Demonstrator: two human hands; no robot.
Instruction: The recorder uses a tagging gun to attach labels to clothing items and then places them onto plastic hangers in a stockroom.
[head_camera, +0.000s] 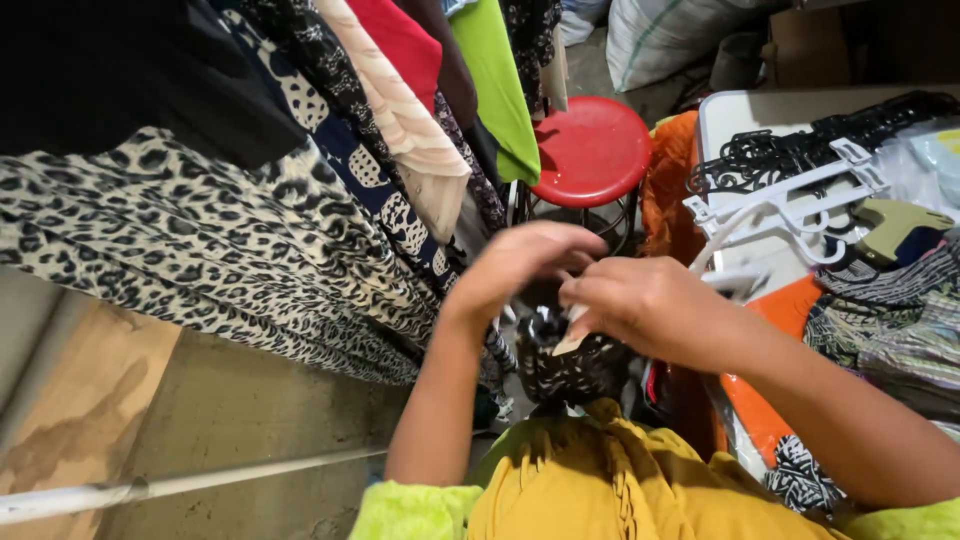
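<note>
Both hands, left hand and right hand, pinch a crumpled black-and-white patterned garment near a round red stool.

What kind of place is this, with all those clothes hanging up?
Probably a clothing shop's stockroom or workroom. Patterned garments hang packed on a rack, loose hangers are piled on a white table, and both hands work on a black-and-white garment.
</note>
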